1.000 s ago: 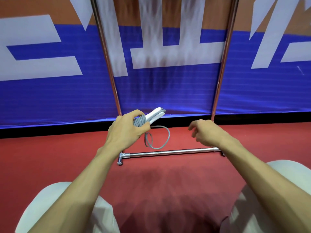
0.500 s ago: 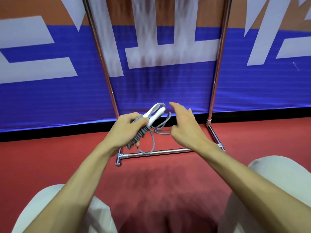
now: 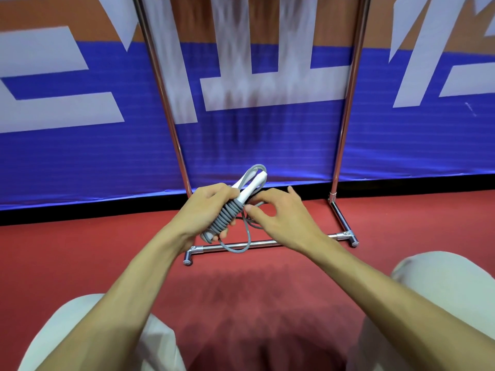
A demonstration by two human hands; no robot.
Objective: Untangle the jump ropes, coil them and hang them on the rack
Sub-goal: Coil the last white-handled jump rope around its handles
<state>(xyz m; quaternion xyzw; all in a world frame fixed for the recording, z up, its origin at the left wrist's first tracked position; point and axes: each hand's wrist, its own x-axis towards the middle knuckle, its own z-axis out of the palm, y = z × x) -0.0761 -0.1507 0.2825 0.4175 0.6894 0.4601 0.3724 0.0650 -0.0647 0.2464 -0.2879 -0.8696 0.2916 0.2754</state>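
Coiling looks like the step in hand. The left hand [image 3: 206,210] grips the jump rope [image 3: 229,213] by its handles, grey cord wound round them, in the air above the rack [image 3: 171,116] base bar. The right hand [image 3: 280,214] is half-curled at the loose loop [image 3: 248,231]; whether it pinches the cord is unclear. Next, probably: wind in and tuck that loop, then hang the rope.

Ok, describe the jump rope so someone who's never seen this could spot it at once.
Find the blue banner along the red floor and the chrome rack standing before it. Low between the rack's uprights, the left hand grips the jump rope, with the right hand at its loose cord. It is the only bundle there: white handles wrapped in grey cord, one loop dangling.
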